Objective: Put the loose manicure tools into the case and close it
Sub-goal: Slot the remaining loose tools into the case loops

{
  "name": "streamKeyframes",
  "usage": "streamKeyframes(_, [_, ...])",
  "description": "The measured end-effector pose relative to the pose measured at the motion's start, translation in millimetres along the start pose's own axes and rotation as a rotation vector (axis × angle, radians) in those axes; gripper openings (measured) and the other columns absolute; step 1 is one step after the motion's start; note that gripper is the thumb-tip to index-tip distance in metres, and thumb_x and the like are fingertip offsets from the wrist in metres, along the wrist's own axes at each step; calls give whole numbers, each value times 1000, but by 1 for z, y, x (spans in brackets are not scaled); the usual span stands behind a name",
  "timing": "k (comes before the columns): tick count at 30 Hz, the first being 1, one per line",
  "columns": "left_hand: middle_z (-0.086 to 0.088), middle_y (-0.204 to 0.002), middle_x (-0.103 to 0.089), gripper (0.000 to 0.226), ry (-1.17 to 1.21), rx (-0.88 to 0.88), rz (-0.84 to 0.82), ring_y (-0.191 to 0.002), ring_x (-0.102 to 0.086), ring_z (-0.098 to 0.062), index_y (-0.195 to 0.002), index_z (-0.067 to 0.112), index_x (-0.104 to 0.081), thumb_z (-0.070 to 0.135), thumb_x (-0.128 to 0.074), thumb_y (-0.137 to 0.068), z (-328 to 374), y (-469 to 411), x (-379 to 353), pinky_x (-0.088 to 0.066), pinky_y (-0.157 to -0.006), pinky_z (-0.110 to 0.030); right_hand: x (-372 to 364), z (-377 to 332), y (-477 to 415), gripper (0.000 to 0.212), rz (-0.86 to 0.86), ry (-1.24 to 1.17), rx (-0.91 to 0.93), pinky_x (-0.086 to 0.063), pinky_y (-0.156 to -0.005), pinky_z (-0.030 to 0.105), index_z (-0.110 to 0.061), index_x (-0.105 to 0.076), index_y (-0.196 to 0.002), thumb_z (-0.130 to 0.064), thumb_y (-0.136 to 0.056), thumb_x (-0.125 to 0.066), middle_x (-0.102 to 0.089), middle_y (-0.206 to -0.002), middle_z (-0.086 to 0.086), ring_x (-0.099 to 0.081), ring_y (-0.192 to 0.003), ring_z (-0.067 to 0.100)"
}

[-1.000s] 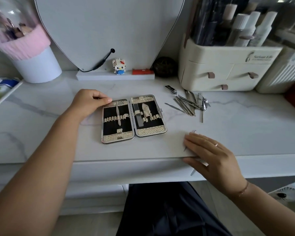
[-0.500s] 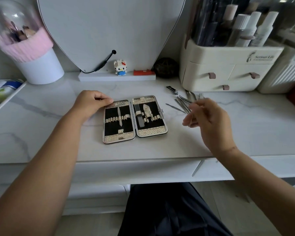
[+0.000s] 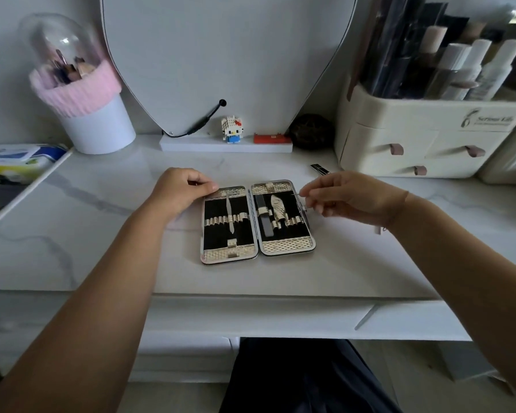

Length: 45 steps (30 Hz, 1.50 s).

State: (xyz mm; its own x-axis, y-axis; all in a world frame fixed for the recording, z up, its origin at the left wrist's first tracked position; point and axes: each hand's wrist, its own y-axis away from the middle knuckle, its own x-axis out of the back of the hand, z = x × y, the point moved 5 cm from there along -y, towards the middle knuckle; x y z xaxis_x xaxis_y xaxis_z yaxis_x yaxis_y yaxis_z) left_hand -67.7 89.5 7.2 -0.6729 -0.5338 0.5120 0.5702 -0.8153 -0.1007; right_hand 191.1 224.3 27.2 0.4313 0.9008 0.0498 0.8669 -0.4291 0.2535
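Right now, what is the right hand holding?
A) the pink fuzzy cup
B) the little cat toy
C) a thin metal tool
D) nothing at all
C: the right hand pinches a thin metal tool just over the right edge of the open case, while the cat toy and the pink cup stand far back, away from it.

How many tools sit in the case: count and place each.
3: a slim tool in the case's left half, a grey file and a gold tool in the right half. The right hand may hide more.
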Motion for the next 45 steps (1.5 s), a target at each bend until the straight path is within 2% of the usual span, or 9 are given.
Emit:
streamKeyframes(5, [10,-73,-68,12,2,-16,9,-72,-58,-7,-69,28,-70,21,-77,-75,2,-1,1,-44,-80,-27,-2,2,-1,51,-125,-351,-6,-57,-73,23,5,-59,-114,1,-63,-65,-71,-98,15,-70,-88,19])
streamKeyframes(12, [2,-77,-69,7,16,-2,8,-72,-57,-9,-74,23,-71,20,-77,-75,0,-1,-1,-43,-76,-25,-3,-4,-10,25,-64,-426,70,-58,-68,23,-5,-71,-95,-13,-78,-55,-74,-90,10,-72,-80,14])
streamKeyframes(16, [2,-75,-68,7,19,0,7,-70,-57,-8,-73,23,-70,21,-77,-75,-1,-1,-1,-43,-73,-21,-6,0,-14,31,-31,-336,102,-46,-49,18,-7,-66,-98,-26,-87,-44,-61,-65,-1,-54,-48,9])
streamKeyframes(21, [7,-72,-68,7,22,1,14,-69,-57,-6,-72,24,-71,21,-78,-74,-2,-2,-1,-43,-73,-21,-3,5,-16,29,65,-253,152,-43,-50,16,1,-64,-98,-16,-96,-41,-58,-66,0,-50,-56,7])
streamKeyframes(24, [12,-67,-68,9,11,-5,18,-69,-57,-6,-70,26,-71,22,-78,-74,-2,-2,-1,-44,-73,-21,2,3,-17,23,199,-154,207,-45,-47,15,3,-57,-113,-3,-91,-51,-65,-64,2,-51,-48,7])
streamKeyframes(27, [4,-74,-69,7,24,-2,10,-72,-58,-9,-72,24,-71,21,-77,-74,-2,-2,-1,-44,-78,-25,1,2,-17,25,309,-82,245,-51,-50,20,-5,-57,-108,2,-84,-61,-67,-61,8,-56,-45,11])
streamKeyframes(32, [-1,-78,-70,6,33,13,4,-76,-59,-12,-73,23,-72,22,-78,-74,-2,-1,-1,-46,-83,-31,-3,-3,-20,6,392,2,274,-54,-49,23,-5,-60,-86,-1,-83,-64,-67,-56,6,-58,-43,13])
streamKeyframes(39, [-2,-81,-71,6,27,8,6,-77,-59,-13,-74,23,-72,22,-77,-74,-1,0,-1,-45,-83,-31,-4,-2,-30,2,393,37,211,-51,-43,19,-4,-62,-84,-3,-84,-64,-66,-54,4,-58,-42,9])
streamKeyframes(45, [-1,-81,-71,6,28,9,5,-77,-59,-12,-74,24,-72,22,-77,-75,0,0,-2,-46,-83,-31,-5,0,-31,6,396,341,171,-38,-39,13,-6,-70,-84,-11,-81,-70,-60,-52,0,-46,-37,2])
